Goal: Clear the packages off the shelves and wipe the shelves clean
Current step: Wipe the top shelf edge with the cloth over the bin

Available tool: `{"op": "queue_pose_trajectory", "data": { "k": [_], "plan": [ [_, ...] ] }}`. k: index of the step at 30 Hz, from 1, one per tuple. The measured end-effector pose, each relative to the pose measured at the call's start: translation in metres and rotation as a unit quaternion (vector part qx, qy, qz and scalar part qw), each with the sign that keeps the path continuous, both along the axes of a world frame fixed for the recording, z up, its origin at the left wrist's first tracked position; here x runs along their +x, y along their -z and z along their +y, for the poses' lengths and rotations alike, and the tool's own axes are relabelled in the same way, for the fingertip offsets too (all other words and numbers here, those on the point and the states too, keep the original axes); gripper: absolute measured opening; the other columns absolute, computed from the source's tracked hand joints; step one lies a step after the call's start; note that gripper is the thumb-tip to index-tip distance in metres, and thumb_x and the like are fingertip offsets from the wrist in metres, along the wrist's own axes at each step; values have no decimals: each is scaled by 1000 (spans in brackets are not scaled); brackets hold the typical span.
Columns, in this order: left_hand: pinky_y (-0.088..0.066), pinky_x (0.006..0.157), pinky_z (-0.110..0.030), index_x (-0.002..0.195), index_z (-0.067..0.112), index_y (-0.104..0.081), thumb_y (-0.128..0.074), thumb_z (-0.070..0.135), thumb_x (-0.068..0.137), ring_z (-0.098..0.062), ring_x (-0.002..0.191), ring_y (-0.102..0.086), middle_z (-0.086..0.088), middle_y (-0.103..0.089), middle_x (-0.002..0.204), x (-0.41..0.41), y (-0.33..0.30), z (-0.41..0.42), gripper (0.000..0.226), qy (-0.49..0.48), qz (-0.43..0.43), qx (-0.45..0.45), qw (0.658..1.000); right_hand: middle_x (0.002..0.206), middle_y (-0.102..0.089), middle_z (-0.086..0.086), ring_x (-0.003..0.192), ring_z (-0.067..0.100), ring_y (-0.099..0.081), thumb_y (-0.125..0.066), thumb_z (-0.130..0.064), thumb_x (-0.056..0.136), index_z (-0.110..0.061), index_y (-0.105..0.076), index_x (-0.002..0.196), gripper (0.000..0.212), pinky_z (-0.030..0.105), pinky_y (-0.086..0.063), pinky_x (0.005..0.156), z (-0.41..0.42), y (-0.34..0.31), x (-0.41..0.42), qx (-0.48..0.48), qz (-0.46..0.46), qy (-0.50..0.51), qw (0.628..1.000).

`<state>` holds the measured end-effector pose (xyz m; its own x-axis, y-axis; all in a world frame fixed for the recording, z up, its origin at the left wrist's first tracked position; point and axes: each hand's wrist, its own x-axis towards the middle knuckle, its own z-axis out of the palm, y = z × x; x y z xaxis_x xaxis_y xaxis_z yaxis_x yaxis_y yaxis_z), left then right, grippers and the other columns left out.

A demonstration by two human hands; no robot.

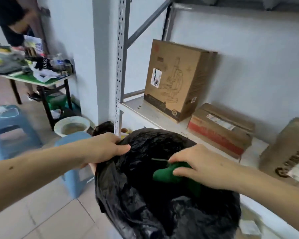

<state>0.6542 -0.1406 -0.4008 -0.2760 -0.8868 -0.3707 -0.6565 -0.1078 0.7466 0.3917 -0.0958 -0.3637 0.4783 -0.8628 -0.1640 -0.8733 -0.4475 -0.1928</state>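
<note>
A large black plastic bag (155,204) hangs in front of the white shelf (145,109). My left hand (104,149) grips the bag's rim at its left. My right hand (200,164) rests on the bag's right side and holds a green cloth (166,175) against it. On the shelf stand a tall brown carton (176,78), a flat brown carton with a red band (221,130) and, at the right edge, a third brown carton (286,149).
A grey perforated shelf post (119,66) rises left of the bag. Two blue plastic stools (10,128) and a white bucket (72,126) stand on the tiled floor at the left. A cluttered green-topped table (36,80) with a person (9,18) behind it stands far left.
</note>
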Motion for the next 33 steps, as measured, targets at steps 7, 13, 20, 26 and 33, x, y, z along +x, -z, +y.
{"op": "queue_pose_trajectory", "data": {
  "k": [7,13,20,26,33],
  "plan": [
    [-49,96,-41,99,21,-65,-51,46,97,-23,102,-64,-2,-69,103,95,102,-38,29,-14,-58,-5,998,137,-54,-9,125,10,-52,-79,-36,83,-27,-63,128,49,22,-41,97,-54,99,82,134,-26,116,984],
    [-49,91,-37,107,20,-60,-46,45,99,-22,101,-62,0,-67,104,133,192,-60,30,-32,-108,2,994,91,-53,3,71,16,-47,-55,-34,100,-24,-47,112,18,30,-35,64,-103,188,131,274,-89,204,935],
    [-49,92,-41,114,17,-59,-44,46,100,-24,100,-62,-3,-67,109,161,310,-112,35,-80,-117,53,988,83,-57,1,63,15,-48,-74,-21,88,-21,-55,95,21,25,-37,58,-159,298,182,292,-190,275,896],
    [-47,85,-37,120,15,-54,-44,43,100,-27,102,-60,-6,-65,113,181,412,-182,36,-121,-140,66,980,99,-66,1,83,18,-66,-80,-27,82,-21,-55,109,37,28,-49,64,-242,385,208,282,-227,310,879],
    [-42,77,-33,130,21,-49,-45,40,101,-26,95,-59,-4,-66,109,207,532,-241,35,-176,-103,91,975,105,-67,2,89,17,-66,-80,-32,81,-23,-53,122,49,31,-54,76,-322,497,246,296,-202,323,876]
  ]
}}
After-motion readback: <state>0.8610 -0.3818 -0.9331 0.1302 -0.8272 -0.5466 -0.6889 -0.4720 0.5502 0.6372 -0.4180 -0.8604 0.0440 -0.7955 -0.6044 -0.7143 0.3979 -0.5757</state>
